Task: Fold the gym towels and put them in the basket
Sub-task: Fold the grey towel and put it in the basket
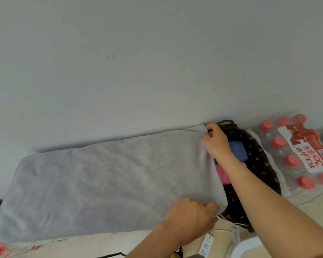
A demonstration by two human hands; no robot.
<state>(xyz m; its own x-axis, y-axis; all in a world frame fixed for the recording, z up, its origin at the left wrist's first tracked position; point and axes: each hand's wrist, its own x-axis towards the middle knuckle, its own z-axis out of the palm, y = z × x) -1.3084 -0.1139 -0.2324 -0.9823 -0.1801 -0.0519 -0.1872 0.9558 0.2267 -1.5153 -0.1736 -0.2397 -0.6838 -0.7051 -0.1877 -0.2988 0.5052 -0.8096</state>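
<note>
Grey towel (104, 175) lies flat, long axis L–R along the wall. Both grips are at its R short edge: right grip (216, 144) pinches the far corner, left grip (188, 215) the near one. Rest of the towel stretches L, and the basket (257, 155) is just R. Next fold prob. goes leftward.

Grey towel (108, 175) matt fluffy cloth; basket (257, 159) printed fabric; bottle pack (295, 157) glossy plastic.

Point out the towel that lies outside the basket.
The grey towel, spread flat beside the basket, corners pinched by left hand and right hand. The blue towel and pink towel lie folded inside it.
</note>
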